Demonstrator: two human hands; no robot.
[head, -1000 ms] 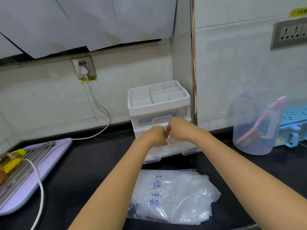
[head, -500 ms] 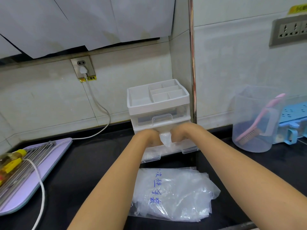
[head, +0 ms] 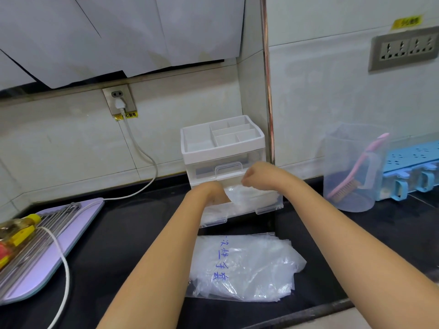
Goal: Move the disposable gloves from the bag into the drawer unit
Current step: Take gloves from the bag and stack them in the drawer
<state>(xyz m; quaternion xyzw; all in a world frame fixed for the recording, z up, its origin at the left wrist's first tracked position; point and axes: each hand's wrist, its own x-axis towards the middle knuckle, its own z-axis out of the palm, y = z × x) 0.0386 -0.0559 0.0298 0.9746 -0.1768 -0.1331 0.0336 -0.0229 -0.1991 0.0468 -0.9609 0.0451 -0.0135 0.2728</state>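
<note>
disposable gloves [head: 251, 196]: lowered into open lower drawer [head: 268, 209] | left hand [head: 210, 192] on them, grip hidden | right hand [head: 257, 175] raised, curled, pinching film | batch nearly stowed

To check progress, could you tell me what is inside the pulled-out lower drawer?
Crumpled clear gloves lie in the drawer; the left hand reaches in, hiding whatever lies beneath it.

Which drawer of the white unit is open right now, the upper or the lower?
The lower drawer: it is pulled out toward the person with gloves in it, while the upper drawer sits flush in the unit.
</note>
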